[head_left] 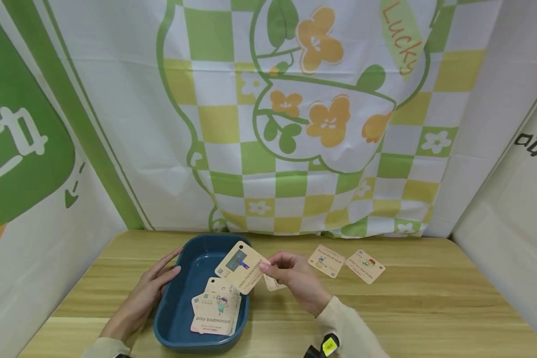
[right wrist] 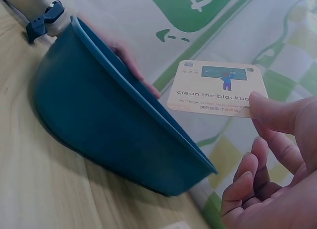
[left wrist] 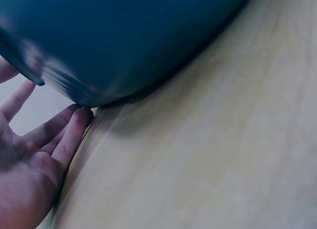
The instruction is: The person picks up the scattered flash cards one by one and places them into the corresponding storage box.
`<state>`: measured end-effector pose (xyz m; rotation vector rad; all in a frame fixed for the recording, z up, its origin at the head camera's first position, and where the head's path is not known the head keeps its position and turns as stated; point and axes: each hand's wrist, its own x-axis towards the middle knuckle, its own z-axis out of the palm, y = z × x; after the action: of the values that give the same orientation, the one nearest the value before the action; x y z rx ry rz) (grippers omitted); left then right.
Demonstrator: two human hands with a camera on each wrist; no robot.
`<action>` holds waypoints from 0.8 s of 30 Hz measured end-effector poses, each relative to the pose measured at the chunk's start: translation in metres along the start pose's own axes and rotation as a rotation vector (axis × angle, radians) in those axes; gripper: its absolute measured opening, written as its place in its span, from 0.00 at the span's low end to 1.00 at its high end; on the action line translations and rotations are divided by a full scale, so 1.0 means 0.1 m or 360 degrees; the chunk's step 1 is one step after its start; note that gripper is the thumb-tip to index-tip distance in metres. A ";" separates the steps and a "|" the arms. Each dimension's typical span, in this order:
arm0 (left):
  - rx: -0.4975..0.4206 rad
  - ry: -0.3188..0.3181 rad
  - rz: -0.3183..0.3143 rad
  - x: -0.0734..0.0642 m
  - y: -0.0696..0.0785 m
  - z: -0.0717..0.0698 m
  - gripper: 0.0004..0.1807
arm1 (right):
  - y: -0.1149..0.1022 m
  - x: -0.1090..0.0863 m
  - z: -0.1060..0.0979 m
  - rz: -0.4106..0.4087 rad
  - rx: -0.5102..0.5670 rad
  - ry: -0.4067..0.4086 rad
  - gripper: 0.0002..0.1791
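My right hand (head_left: pixel 297 281) pinches a flash card (head_left: pixel 240 268) between thumb and fingers, over the right rim of a blue plastic bin (head_left: pixel 170 303). In the right wrist view the card (right wrist: pixel 218 87) shows a figure at a blackboard and the words "clean the blackbo…", the end covered by the thumb. My left hand (head_left: pixel 145 293) rests against the bin's left side with its fingers fairly straight; in the left wrist view its fingertips (left wrist: pixel 81 115) touch low on the bin's wall. Inside the bin lies a loose pile of cards, a "play badminton" card (head_left: pixel 215 313) on top.
Two cards, one (head_left: pixel 326 261) beside the other (head_left: pixel 365 266), lie on the wooden table (head_left: pixel 411 313) to the right. Another card (head_left: pixel 273 283) lies partly hidden behind my right hand. A patterned curtain (head_left: pixel 259 159) hangs along the table's back edge, with white cloth at both sides.
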<state>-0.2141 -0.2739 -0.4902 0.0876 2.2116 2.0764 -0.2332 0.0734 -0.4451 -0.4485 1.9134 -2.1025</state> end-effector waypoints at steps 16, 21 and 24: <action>0.0013 -0.0008 -0.0004 0.01 -0.01 -0.01 0.35 | 0.09 0.05 0.22 0.0036 -0.0060 0.0007 0.13; 0.0016 -0.0009 0.0004 0.01 -0.01 -0.01 0.34 | 0.10 0.05 0.22 0.0044 -0.0082 -0.0033 0.14; 0.0020 -0.0011 0.0006 0.01 -0.01 -0.01 0.34 | 0.09 0.05 0.22 0.0049 -0.0092 -0.0039 0.14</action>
<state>-0.2156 -0.2752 -0.4913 0.0998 2.2222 2.0613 -0.2287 0.0504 -0.4519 -0.4515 1.9593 -2.0174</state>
